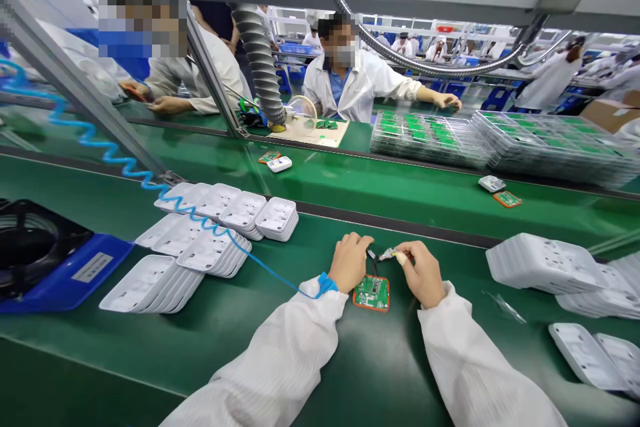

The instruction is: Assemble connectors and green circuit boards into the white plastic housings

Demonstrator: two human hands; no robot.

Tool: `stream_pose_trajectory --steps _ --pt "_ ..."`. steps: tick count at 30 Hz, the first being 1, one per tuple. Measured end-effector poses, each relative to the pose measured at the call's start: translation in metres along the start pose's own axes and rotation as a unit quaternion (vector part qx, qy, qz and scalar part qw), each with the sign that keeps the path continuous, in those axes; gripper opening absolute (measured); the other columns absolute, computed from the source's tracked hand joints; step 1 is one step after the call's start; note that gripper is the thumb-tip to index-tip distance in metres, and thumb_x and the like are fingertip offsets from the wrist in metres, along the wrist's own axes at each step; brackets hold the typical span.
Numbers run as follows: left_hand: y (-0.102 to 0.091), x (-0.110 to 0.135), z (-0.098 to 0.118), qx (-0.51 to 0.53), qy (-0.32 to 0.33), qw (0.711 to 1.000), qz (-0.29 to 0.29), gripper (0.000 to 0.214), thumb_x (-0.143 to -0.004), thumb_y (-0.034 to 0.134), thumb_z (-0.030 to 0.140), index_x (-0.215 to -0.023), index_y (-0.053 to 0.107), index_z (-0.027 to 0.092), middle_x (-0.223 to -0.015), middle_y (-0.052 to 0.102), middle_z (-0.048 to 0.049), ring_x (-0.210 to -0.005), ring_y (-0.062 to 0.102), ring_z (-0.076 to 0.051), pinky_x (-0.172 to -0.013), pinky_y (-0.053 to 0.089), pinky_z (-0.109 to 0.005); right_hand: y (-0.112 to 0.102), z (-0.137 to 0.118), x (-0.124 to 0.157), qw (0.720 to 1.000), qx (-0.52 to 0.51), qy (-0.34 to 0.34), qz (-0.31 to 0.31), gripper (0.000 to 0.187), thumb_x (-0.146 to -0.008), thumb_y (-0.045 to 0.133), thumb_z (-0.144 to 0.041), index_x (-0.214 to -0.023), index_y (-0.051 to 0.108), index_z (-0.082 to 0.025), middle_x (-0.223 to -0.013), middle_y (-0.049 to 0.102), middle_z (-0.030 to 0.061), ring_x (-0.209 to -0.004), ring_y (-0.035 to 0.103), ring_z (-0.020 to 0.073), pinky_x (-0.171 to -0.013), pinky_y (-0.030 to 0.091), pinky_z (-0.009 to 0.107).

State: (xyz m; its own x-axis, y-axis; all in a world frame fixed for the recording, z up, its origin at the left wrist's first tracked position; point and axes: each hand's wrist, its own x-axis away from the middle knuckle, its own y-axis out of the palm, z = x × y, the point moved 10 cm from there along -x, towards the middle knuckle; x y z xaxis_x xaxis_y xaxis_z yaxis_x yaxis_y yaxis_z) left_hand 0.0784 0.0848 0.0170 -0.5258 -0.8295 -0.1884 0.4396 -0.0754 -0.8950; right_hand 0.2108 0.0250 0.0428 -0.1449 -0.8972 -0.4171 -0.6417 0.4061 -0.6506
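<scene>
A green circuit board (371, 292) with an orange rim lies flat on the bench between my hands. Dark wires (375, 267) run up from its top edge to a small pale plug (371, 254) beside my left fingers. My left hand (351, 261), with a blue wrist strap (327, 284), is closed at the board's upper left; what its fingers grip is hidden. My right hand (423, 272) pinches a small silvery-white piece (387, 254) above the board. A pale yellowish cover shows on one right fingertip.
Stacked white plastic housings stand left (150, 283) and right (545, 263). A blue coiled cord (125, 163) crosses the left side near a black fan (40, 247). Beyond the green conveyor belt (350, 180), which carries boards and housings, a co-worker (345, 87) reaches over trays (425, 133).
</scene>
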Motion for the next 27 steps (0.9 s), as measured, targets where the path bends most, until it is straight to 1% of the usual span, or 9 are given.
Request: stream_pose_trajectory --steps 4,9,11,14,16,17,19,23,27 --pt "0.008 -0.003 0.005 0.014 0.043 0.999 -0.023 0.025 -0.073 0.047 0.006 -0.090 0.057 0.022 -0.107 0.050 -0.0069 -0.097 0.043 -0.023 -0.076 0.034 -0.035 -0.004 -0.004 0.002 0.998 -0.056 0.004 0.001 0.018 -0.086 0.042 -0.034 -0.088 0.053 -0.021 -0.091 0.061 0.0053 -0.083 0.056 0.0175 -0.076 0.044 0.031" --pt "0.004 -0.001 0.001 0.145 0.029 0.989 -0.019 0.015 -0.072 0.049 0.008 -0.081 0.053 0.018 -0.088 0.057 -0.0035 -0.086 0.049 -0.019 -0.076 0.037 -0.033 -0.006 -0.007 0.004 0.995 -0.102 0.019 0.004 0.017 -0.086 0.041 -0.035 -0.092 0.050 -0.021 -0.083 0.060 0.0031 -0.075 0.058 0.0157 -0.069 0.046 0.029" --pt "0.007 0.000 -0.002 0.283 0.007 0.959 -0.033 0.009 -0.074 0.050 0.014 -0.082 0.052 0.018 -0.083 0.059 -0.0020 -0.078 0.053 -0.016 -0.072 0.040 -0.030 -0.006 -0.006 0.004 0.995 -0.094 0.022 0.009 0.017 -0.086 0.043 -0.035 -0.093 0.051 -0.021 -0.083 0.059 0.0024 -0.074 0.057 0.0153 -0.069 0.046 0.028" --pt "0.016 0.002 -0.005 0.494 -0.039 0.867 -0.051 0.012 -0.074 0.055 0.022 -0.082 0.049 0.016 -0.075 0.060 -0.0007 -0.067 0.055 -0.012 -0.064 0.042 -0.025 -0.004 -0.009 0.003 0.997 -0.072 0.015 0.003 0.017 -0.085 0.044 -0.034 -0.094 0.052 -0.021 -0.086 0.059 0.0029 -0.077 0.056 0.0157 -0.071 0.045 0.028" --pt "0.021 0.002 -0.005 0.564 -0.063 0.822 -0.052 0.019 -0.070 0.059 0.024 -0.083 0.047 0.016 -0.068 0.057 0.0017 -0.061 0.054 -0.010 -0.060 0.041 -0.023 -0.003 -0.013 0.004 0.998 -0.054 0.008 -0.007 0.017 -0.085 0.043 -0.033 -0.094 0.052 -0.021 -0.085 0.059 0.0031 -0.076 0.056 0.0159 -0.070 0.044 0.029" --pt "0.022 0.003 -0.006 0.573 -0.069 0.815 -0.049 0.021 -0.069 0.061 0.024 -0.083 0.047 0.016 -0.064 0.055 0.0033 -0.058 0.053 -0.009 -0.058 0.040 -0.022 -0.002 -0.016 0.004 0.999 -0.044 0.001 -0.017 0.016 -0.085 0.043 -0.032 -0.093 0.052 -0.021 -0.085 0.059 0.0032 -0.076 0.055 0.0160 -0.070 0.044 0.029" --pt "0.020 0.004 -0.007 0.554 -0.076 0.828 -0.033 0.022 -0.067 0.063 0.025 -0.081 0.049 0.016 -0.062 0.051 0.0051 -0.055 0.049 -0.008 -0.055 0.038 -0.020 0.002 -0.025 0.005 0.998 -0.026 -0.023 -0.043 0.015 -0.086 0.041 -0.029 -0.090 0.053 -0.021 -0.084 0.058 0.0036 -0.076 0.054 0.0164 -0.069 0.043 0.029" --pt "0.009 0.007 -0.007 0.449 -0.078 0.890 -0.010 0.016 -0.065 0.064 0.026 -0.071 0.054 0.015 -0.058 0.048 0.0059 -0.053 0.042 -0.007 -0.051 0.032 -0.019 0.010 -0.045 0.007 0.992 0.005 -0.091 -0.085 0.017 -0.087 0.038 -0.023 -0.088 0.055 -0.022 -0.087 0.057 0.0046 -0.084 0.051 0.0183 -0.074 0.041 0.032" --pt "-0.007 0.010 0.003 0.324 -0.054 0.944 0.006 0.010 -0.065 0.063 0.019 -0.064 0.054 0.016 -0.056 0.046 0.0058 -0.053 0.040 -0.008 -0.051 0.028 -0.021 0.017 -0.050 0.007 0.987 0.036 -0.110 -0.107 0.019 -0.087 0.036 -0.021 -0.087 0.055 -0.022 -0.087 0.056 0.0054 -0.085 0.050 0.0192 -0.075 0.040 0.033"
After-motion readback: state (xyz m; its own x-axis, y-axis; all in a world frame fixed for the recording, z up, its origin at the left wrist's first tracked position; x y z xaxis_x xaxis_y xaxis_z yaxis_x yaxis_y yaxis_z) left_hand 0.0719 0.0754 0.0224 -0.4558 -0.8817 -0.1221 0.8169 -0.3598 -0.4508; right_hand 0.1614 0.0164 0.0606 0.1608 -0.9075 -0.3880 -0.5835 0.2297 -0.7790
